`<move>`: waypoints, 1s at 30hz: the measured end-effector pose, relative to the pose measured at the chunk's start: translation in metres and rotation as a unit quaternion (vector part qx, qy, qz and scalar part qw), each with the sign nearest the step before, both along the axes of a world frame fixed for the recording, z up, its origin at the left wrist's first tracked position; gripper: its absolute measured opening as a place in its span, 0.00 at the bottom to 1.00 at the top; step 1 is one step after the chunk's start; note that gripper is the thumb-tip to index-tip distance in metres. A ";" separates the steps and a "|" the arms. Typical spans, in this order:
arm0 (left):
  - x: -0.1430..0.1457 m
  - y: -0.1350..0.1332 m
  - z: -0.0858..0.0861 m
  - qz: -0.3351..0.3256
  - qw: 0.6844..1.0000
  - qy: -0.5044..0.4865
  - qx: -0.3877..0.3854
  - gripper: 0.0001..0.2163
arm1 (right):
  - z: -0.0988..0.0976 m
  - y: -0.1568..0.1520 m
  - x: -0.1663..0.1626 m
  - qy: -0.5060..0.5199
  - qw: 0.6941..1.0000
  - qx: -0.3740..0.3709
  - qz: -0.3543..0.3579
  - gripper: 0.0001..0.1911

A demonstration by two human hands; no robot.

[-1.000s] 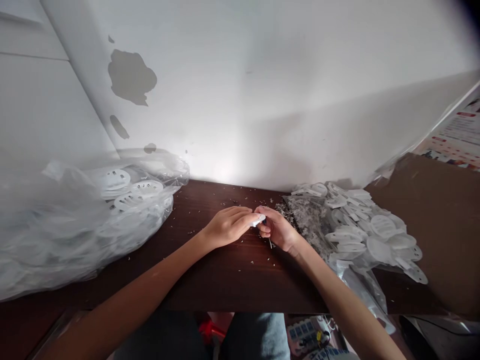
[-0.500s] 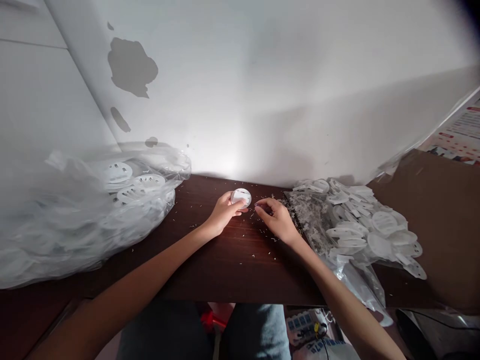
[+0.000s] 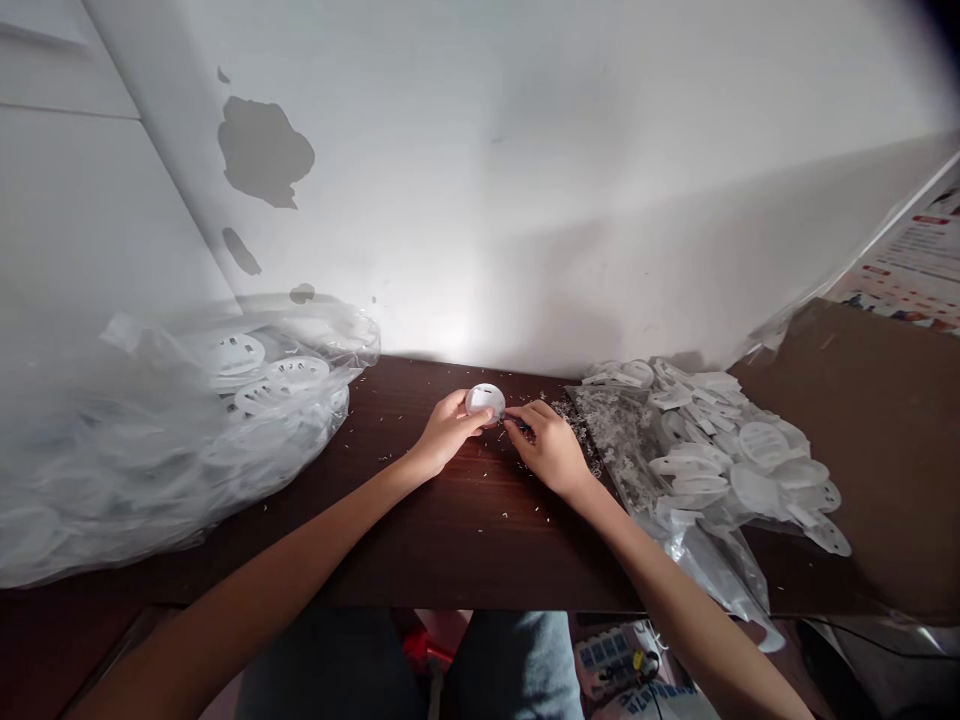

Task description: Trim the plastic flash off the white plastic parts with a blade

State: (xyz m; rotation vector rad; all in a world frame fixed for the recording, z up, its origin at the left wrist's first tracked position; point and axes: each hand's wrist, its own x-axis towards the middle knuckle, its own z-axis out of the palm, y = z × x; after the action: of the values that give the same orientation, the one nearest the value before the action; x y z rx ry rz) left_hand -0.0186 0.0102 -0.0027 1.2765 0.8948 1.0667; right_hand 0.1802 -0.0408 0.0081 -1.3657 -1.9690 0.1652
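A round white plastic disc with slots [image 3: 486, 398] is tilted up over the middle of the table. My left hand [image 3: 448, 432] is closed on its left and lower edge, thumb across the front. My right hand [image 3: 550, 447] is closed around a slim dark tool [image 3: 517, 419], whose tip is at the disc's lower right rim. Most of that tool is hidden by the fingers, so its exact kind does not show. Small white plastic scraps lie on the dark wooden table [image 3: 450, 520] around both hands.
A big clear plastic bag of white discs [image 3: 180, 440] fills the left side. On the right, white plastic pieces [image 3: 750, 470] are heaped on a clear bag, beside a pile of trimmings [image 3: 581, 430]. Brown cardboard [image 3: 885, 460] stands far right; a white wall [image 3: 480, 200] rises behind.
My right hand has come in to the disc, bringing the dark tool to its rim. In my left hand the disc has turned slightly, and its slots face differently.
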 end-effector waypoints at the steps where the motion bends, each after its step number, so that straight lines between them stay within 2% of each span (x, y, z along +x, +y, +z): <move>1: 0.000 0.000 -0.001 0.001 1.000 0.002 0.004 0.21 | 0.000 0.000 0.000 -0.001 1.000 0.002 -0.003 0.13; 14: 0.003 0.000 -0.004 0.024 0.997 0.006 0.069 0.16 | -0.003 -0.003 -0.003 -0.055 0.998 0.028 -0.027 0.15; 22: 0.003 0.002 -0.008 0.020 0.997 0.015 0.067 0.17 | -0.007 -0.002 -0.004 -0.069 0.997 0.029 -0.034 0.16; 30: 0.003 0.001 -0.012 0.057 0.993 0.060 0.079 0.15 | -0.014 -0.004 -0.011 -0.101 0.992 0.049 -0.056 0.17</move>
State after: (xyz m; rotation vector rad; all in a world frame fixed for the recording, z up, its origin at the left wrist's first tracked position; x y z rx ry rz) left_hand -0.0158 0.0111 -0.0150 1.4465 0.9987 1.1785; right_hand 0.1689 -0.0446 -0.0064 -1.4715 -2.0290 -0.1243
